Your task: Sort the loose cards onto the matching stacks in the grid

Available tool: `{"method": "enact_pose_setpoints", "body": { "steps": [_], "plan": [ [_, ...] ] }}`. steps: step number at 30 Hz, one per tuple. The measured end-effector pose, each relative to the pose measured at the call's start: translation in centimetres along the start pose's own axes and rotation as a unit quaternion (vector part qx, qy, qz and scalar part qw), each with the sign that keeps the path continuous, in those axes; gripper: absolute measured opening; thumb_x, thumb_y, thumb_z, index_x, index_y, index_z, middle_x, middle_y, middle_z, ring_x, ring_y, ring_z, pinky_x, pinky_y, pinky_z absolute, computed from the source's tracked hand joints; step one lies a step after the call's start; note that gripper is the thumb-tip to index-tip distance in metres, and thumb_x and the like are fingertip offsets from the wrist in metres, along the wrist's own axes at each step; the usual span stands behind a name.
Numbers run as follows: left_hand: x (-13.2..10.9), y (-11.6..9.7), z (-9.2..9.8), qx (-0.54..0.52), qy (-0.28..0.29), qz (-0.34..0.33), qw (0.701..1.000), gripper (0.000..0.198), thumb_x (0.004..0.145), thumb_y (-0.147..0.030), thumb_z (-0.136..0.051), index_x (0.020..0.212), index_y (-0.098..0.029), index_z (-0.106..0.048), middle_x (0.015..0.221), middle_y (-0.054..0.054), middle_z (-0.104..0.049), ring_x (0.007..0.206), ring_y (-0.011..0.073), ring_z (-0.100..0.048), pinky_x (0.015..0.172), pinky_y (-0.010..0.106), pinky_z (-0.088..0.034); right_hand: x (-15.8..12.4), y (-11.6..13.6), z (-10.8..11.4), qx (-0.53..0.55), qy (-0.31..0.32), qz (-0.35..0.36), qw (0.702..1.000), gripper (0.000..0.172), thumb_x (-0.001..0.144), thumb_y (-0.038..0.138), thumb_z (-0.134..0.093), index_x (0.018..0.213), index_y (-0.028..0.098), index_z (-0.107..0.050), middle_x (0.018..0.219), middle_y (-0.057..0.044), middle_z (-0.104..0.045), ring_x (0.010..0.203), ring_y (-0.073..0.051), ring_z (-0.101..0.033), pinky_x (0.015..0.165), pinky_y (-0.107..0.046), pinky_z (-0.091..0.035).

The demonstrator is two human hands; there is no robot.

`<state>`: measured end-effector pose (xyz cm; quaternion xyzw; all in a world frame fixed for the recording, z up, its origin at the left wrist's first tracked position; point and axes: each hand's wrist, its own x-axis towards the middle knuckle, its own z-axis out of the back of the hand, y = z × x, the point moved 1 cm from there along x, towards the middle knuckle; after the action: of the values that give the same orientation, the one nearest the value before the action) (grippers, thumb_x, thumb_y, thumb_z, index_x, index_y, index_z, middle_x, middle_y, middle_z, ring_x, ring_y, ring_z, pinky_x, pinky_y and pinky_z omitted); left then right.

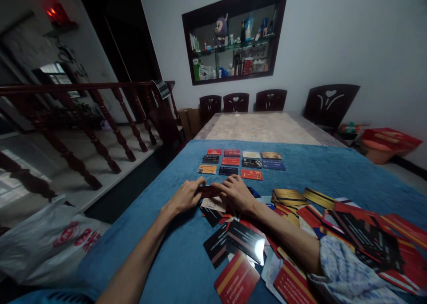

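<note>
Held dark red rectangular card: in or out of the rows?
Out: left hand and right hand hold the dark red card nearer the camera than the rows.

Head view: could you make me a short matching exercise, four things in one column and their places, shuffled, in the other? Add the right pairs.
Things
1. White plastic bag
2. Card rows
3. Dark red card
4. Plush toy

Places
A. In the wall niche
B. Between the fingers of the left hand and right hand
C. Low, to the left of the blue cloth
D. Flat on the blue cloth, beyond both hands

Pairs: 1-C, 2-D, 3-B, 4-A
</note>
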<state>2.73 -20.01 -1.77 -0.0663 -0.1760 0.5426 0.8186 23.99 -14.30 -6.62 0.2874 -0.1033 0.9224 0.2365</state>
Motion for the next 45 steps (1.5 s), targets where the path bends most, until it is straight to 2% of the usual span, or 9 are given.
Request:
{"method": "enact_pose_setpoints", "body": {
  "steps": [5, 11, 17, 22, 26, 32, 38, 45],
  "plan": [
    [-0.1, -0.2, 0.1, 0.039, 0.0, 0.019, 0.999, 0.022, 0.085, -0.017, -0.046, 0.105, -0.023, -0.055, 0.083, 0.002, -0.067, 0.078, 0.0199, -0.063, 0.078, 0.031, -0.047, 0.0, 0.0, 0.2, -0.001, 0.011, -0.006, 1.0, 0.042, 0.093, 0.022, -0.057, 0.134, 0.028, -0.056, 0.088, -0.005, -0.068, 0.084, -0.02, -0.051, 0.087, -0.04, -0.031],
    [0.0, 0.1, -0.1, 0.011, -0.005, 0.015, 1.0, 0.025, 0.084, -0.015, -0.047, 0.107, -0.023, -0.053, 0.091, 0.003, -0.069, 0.082, 0.02, -0.065, 0.08, 0.032, -0.048, 0.2, 0.2, 0.1, -0.022, 0.013, -0.009, 1.0, 0.04, 0.095, 0.026, -0.055, 0.136, 0.025, -0.054, 0.096, -0.009, -0.067, 0.091, -0.022, -0.052, 0.088, -0.042, -0.032],
    [0.2, 0.2, -0.5, 0.021, -0.027, 0.009, 0.999, 0.022, 0.086, -0.016, -0.047, 0.107, -0.022, -0.053, 0.094, 0.004, -0.069, 0.085, 0.0205, -0.064, 0.084, 0.035, -0.047, 0.3, 0.2, 0.3, -0.03, 0.014, -0.01, 0.999, 0.043, 0.095, 0.025, -0.055, 0.138, 0.022, -0.051, 0.104, -0.012, -0.065, 0.092, -0.024, -0.048, 0.082, -0.041, -0.033],
    [0.5, 0.5, -0.7, -0.013, -0.047, 0.008, 0.999, 0.024, 0.087, -0.016, -0.046, 0.11, -0.019, -0.052, 0.096, 0.005, -0.068, 0.089, 0.0197, -0.063, 0.086, 0.035, -0.045, 0.4, 0.1, 0.5, -0.024, 0.009, -0.022, 0.999, 0.045, 0.095, 0.02, -0.05, 0.14, 0.02, -0.049, 0.104, -0.013, -0.062, 0.092, -0.025, -0.046, 0.08, -0.041, -0.034],
    [0.6, 0.3, -0.7, -0.039, -0.048, 0.01, 0.998, 0.029, 0.084, -0.015, -0.049, 0.113, -0.018, -0.053, 0.102, 0.006, -0.067, 0.094, 0.0203, -0.062, 0.086, 0.035, -0.045, 0.3, -0.1, 0.6, -0.013, 0.007, -0.028, 1.0, 0.047, 0.095, 0.031, -0.052, 0.14, 0.016, -0.05, 0.106, -0.014, -0.06, 0.094, -0.026, -0.044, 0.081, -0.041, -0.033],
    [0.4, 0.0, -1.0, -0.065, -0.029, -0.016, 0.997, 0.047, 0.078, -0.017, -0.059, 0.123, -0.017, -0.049, 0.12, 0.01, -0.063, 0.109, 0.0245, -0.059, 0.095, 0.039, -0.045, 0.3, -0.5, 1.3, -0.003, 0.055, -0.046, 0.997, 0.066, 0.087, 0.044, -0.063, 0.143, 0.014, -0.045, 0.111, -0.016, -0.057, 0.1, -0.029, -0.042, 0.085, -0.043, -0.032],
    [0.5, 0.5, -1.9, -0.018, -0.047, -0.02, 0.999, 0.052, 0.079, -0.017, -0.061, 0.129, -0.018, -0.047, 0.126, 0.013, -0.061, 0.117, 0.0284, -0.055, 0.1, 0.047, -0.042, 0.8, -0.3, 2.6, -0.012, 0.119, -0.063, 0.991, 0.065, 0.088, 0.039, -0.059, 0.144, 0.011, -0.043, 0.117, -0.018, -0.056, 0.104, -0.03, -0.042, 0.09, -0.045, -0.032],
    [1.3, 1.0, -1.8, 0.013, -0.044, -0.032, 0.998, 0.051, 0.082, -0.02, -0.06, 0.132, -0.019, -0.048, 0.126, 0.012, -0.06, 0.117, 0.0289, -0.055, 0.1, 0.048, -0.04, 1.8, -0.6, 3.7, -0.031, 0.163, -0.083, 0.983, 0.062, 0.088, 0.037, -0.057, 0.142, 0.012, -0.044, 0.121, -0.018, -0.058, 0.11, -0.031, -0.044, 0.093, -0.046, -0.032]
  ]
}}
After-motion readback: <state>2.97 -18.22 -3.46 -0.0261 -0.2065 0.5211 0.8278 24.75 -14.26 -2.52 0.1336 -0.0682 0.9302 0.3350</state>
